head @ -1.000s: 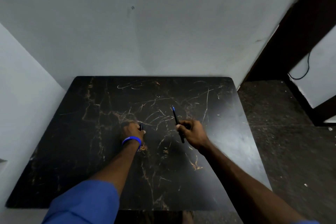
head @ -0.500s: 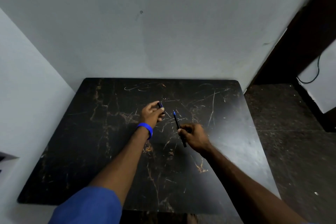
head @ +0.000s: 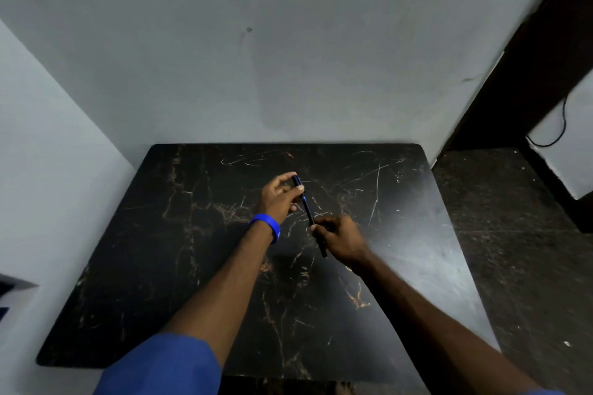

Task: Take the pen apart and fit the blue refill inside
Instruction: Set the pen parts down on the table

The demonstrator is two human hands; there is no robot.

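Note:
A thin black pen [head: 310,218] with a blue upper end slants above the black marble table [head: 160,250]. My right hand [head: 340,239] is closed around its lower half, with the bottom tip sticking out below the fingers. My left hand [head: 280,194], a blue band on its wrist, pinches a short dark pen cap [head: 296,181] that meets the pen's blue upper end. Both hands hover over the middle of the table. Whether the cap is fully seated on the pen is too small to tell.
Grey walls close off the table's far side and left side. Dark speckled floor [head: 513,250] lies to the right, with a dark door frame [head: 529,58] and a black cable [head: 558,128] beyond it.
My left hand rose from the table with the small cap and moved right and away to the pen's blue end. My right hand kept holding the pen almost in place.

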